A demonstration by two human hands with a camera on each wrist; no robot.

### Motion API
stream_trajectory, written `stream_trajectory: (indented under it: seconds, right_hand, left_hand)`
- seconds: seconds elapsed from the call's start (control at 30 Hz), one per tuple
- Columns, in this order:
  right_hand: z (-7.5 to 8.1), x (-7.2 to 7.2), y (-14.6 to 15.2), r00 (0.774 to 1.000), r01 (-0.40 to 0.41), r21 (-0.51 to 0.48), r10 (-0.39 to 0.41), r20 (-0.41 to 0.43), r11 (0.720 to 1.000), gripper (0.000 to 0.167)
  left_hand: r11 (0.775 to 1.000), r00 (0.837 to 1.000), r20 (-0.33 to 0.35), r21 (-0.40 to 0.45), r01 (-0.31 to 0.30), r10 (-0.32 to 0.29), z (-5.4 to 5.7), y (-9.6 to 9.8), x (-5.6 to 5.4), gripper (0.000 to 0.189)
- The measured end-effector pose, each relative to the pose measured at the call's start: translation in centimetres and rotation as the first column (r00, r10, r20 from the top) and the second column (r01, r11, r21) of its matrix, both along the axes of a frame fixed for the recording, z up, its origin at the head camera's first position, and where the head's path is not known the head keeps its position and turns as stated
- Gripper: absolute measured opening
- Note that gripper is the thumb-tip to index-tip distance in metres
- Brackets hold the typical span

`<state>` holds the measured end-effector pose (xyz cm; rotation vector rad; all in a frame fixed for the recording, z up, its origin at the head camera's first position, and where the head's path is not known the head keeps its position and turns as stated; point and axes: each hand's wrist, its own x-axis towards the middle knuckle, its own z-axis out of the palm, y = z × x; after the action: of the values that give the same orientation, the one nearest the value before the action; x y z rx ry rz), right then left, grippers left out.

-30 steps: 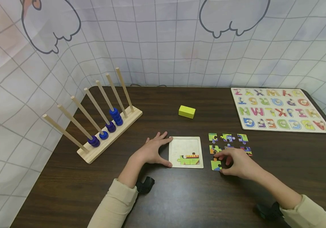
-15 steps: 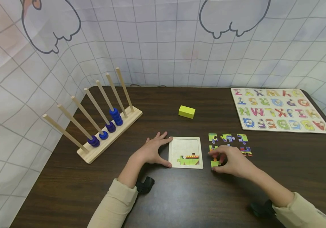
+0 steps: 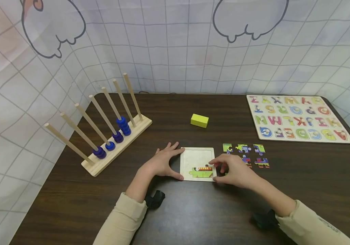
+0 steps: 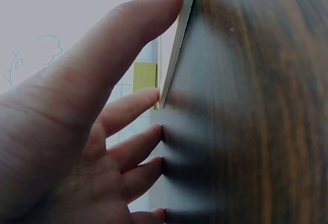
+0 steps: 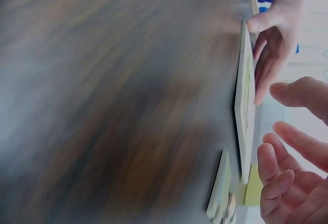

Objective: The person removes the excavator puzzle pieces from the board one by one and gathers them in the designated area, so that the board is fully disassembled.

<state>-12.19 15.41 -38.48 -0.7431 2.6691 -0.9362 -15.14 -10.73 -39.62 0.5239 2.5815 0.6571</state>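
Observation:
My left hand (image 3: 162, 163) lies spread at the left side of a square wooden puzzle tray (image 3: 193, 157); in the left wrist view its thumb and index fingertip touch the tray edge (image 4: 179, 39). Joined green puzzle pieces (image 3: 201, 174), with a red-and-yellow striped part, fill the tray's lower right. My right hand (image 3: 234, 172) hovers at the tray's right edge. In the right wrist view, thumb (image 5: 300, 97) and index finger (image 5: 302, 143) are apart with nothing between them. Beside the tray, a loose puzzle piece (image 5: 220, 185) lies on the table, mostly covered by my right hand in the head view.
Several loose jigsaw pieces (image 3: 243, 148) lie in rows right of the tray. Behind stands a yellow block (image 3: 199, 120). A peg stacker (image 3: 118, 144) with blue and purple rings is at the left, an alphabet board (image 3: 298, 117) at the back right.
My right hand has moved left, from over the loose pieces to the tray's right edge. The left hand has stayed at the tray's left side.

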Motion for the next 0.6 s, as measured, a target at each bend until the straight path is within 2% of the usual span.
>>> stream_trajectory:
  seconds: [0.23,0.43,0.6]
  right_hand:
    - [-0.1,-0.5,-1.6,1.0,-0.026,-0.045,0.026,0.013,0.999,0.039]
    - [-0.2,-0.9,-2.7,0.997,-0.031,-0.042,0.034,0.066,0.999,0.04]
    - [-0.3,-1.2,-3.2,0.997,-0.045,-0.024,0.046,0.065,0.999,0.039]
  left_hand:
    - [1.0,1.0,0.002,-0.004,-0.004,0.004,0.0,0.0,0.0,0.095]
    - [1.0,1.0,0.006,-0.003,-0.004,0.004,0.1,0.0,0.0,0.095]
    - [1.0,1.0,0.006,-0.001,-0.002,0.002,0.1,0.1,0.1,0.095]
